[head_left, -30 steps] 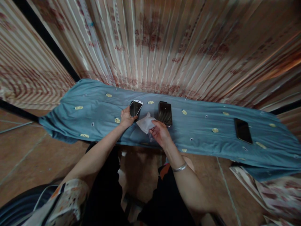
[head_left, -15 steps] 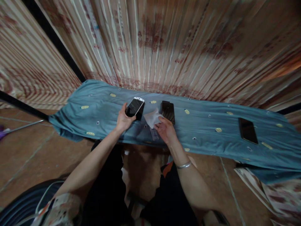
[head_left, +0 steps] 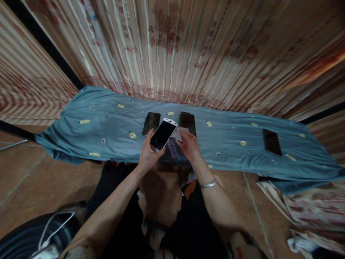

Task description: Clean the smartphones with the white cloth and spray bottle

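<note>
My left hand (head_left: 150,153) is closed around the lower edges of a white-framed smartphone (head_left: 163,134), its dark screen facing up. In my right hand (head_left: 189,144) a thin whitish tissue (head_left: 180,133) is pinched between thumb and fingers, close to the phone's right side. Behind the held phone a black smartphone (head_left: 151,122) lies on the blue cloth. Just beyond my right hand is another dark phone (head_left: 188,121), which seems to lie on a second dark item. A small clear plastic packet (head_left: 172,148) with bluish marks lies between my hands.
A blue patterned cloth (head_left: 115,124) covers the long narrow table. Far to the right lies one more black phone (head_left: 272,141). A striped curtain (head_left: 167,54) hangs behind, with dark poles at both sides. A white cable (head_left: 51,233) rests on a dark ribbed object at lower left.
The white phone has come up off the black phone and moved right, toward my right hand. The tissue is now beside it. The view has shifted slightly.
</note>
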Action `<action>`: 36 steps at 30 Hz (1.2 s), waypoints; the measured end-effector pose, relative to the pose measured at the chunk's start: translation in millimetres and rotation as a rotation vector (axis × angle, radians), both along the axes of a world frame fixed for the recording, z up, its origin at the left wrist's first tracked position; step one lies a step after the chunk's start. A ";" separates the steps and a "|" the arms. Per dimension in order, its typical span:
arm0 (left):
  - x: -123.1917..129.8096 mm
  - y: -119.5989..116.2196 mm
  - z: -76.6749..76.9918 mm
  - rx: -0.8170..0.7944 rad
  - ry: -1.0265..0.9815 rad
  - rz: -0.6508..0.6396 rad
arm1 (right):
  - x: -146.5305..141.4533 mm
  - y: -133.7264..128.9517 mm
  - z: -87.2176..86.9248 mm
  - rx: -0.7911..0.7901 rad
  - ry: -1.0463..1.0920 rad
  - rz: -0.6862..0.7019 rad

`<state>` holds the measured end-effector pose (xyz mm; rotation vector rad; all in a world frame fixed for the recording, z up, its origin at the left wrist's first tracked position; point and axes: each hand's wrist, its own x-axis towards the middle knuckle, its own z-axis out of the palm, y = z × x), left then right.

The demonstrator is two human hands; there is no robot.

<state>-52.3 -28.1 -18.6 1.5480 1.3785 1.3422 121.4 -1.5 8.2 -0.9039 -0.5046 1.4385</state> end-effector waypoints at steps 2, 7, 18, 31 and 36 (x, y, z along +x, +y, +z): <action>-1.8 -2.7 6.4 -0.014 0.065 -0.021 | -3.5 -0.1 1.4 -0.021 -0.010 -0.030; -4.0 -10.7 16.6 -0.051 0.035 -0.084 | -10.8 -0.7 6.0 -0.092 -0.075 -0.086; -9.8 -7.2 22.5 -0.496 -0.711 -0.075 | -12.1 -3.7 5.1 -0.080 -0.131 0.019; -5.6 -14.5 29.3 -0.771 -0.928 -0.351 | -5.1 -3.7 -10.3 0.168 -0.490 -0.137; 0.4 -14.3 27.1 -0.802 -0.919 -0.284 | -4.8 -12.2 -12.6 0.517 -1.066 -0.079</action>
